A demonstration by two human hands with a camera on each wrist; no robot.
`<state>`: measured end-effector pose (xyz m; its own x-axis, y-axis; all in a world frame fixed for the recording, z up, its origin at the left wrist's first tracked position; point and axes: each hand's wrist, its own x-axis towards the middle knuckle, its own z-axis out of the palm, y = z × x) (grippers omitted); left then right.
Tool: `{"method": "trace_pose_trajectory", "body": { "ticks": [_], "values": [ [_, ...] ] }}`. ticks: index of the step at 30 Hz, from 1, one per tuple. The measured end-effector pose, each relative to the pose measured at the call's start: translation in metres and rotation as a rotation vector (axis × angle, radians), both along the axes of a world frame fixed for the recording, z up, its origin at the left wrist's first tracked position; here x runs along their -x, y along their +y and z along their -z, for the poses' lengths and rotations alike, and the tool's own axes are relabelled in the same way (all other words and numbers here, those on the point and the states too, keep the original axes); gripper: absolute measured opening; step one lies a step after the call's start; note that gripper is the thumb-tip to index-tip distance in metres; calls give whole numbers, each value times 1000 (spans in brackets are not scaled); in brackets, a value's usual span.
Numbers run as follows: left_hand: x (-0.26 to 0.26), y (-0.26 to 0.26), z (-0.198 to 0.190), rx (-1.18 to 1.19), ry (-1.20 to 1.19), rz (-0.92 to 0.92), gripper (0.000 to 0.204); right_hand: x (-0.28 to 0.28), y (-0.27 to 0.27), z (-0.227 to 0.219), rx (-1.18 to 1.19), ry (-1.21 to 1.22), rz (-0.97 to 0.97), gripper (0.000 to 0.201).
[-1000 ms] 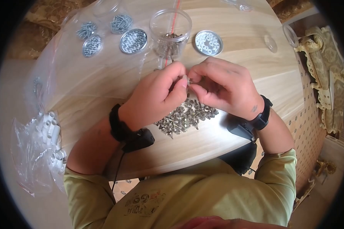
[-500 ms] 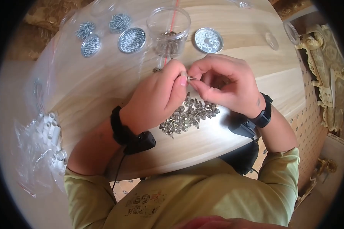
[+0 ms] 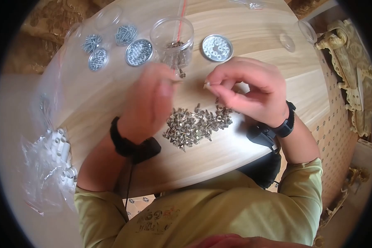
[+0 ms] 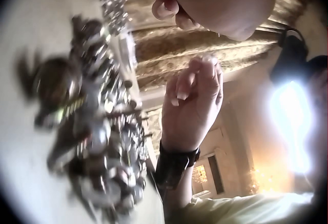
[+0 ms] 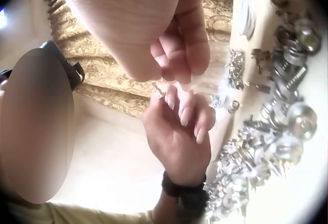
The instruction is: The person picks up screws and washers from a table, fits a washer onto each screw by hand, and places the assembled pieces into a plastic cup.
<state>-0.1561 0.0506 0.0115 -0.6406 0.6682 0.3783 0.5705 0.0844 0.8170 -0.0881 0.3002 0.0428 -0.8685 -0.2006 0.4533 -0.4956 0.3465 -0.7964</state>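
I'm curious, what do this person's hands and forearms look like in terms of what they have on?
The left hand and right hand wear no gloves. Each wrist has a black strap with a dark, boxy device; a thin dark cable runs down from the left one. Short, yellowish-green sleeves leave the forearms uncovered.

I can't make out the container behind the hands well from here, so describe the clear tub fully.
The clear tub is round, looks like thin plastic, and stands upright, its mouth open. Brownish metal screws lie inside; a red line shows through the wall. It sits between two shallow round dishes. The blurred left hand overlaps its near side; contact can't be told.
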Motion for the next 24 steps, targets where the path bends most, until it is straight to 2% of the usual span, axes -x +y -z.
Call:
{"method": "trace_pose_trajectory", "body": {
  "ticks": [2,3,5,7,9,11,14,15,17,18,20,21,22,23,24],
  "values": [
    [10,-3,-13,-230,80,-115,13,0,8,-1,97,58,55,17],
    [12,-3,-22,-222,82,-107,13,-2,10,-5,130,27,111,16],
    [14,-2,-40,-302,-62,-254,15,3,13,-5,155,43,263,15],
    [20,5,-49,-271,-70,-295,17,8,16,-3,148,17,299,16],
    [26,12,-50,-245,-84,-341,22,14,18,0,-103,14,335,16],
    [28,15,-48,-242,-116,-334,34,17,21,3,-172,-14,302,16],
    [26,14,-40,-307,-55,-335,38,21,29,11,-384,-5,-2,19],
    [22,13,-36,-307,-59,-338,38,19,28,14,-385,-10,-5,19],
    [13,10,-27,-437,-71,-330,37,16,24,19,-297,-176,-99,13],
    [14,7,-20,-437,-74,-335,37,16,24,17,-342,-197,-118,12],
    [15,3,-8,-397,257,-203,34,16,21,14,-402,-212,-108,13],
    [12,2,-7,-400,256,-208,34,16,20,13,-458,-223,-91,15],
    [6,2,-8,-336,209,-130,33,16,18,11,-462,-224,-97,15],
    [1,3,-9,-273,164,-52,32,16,17,8,-406,-164,-102,14],
    [-3,5,-8,-275,165,-59,32,17,15,6,-351,-104,-108,13]
  ]
}}
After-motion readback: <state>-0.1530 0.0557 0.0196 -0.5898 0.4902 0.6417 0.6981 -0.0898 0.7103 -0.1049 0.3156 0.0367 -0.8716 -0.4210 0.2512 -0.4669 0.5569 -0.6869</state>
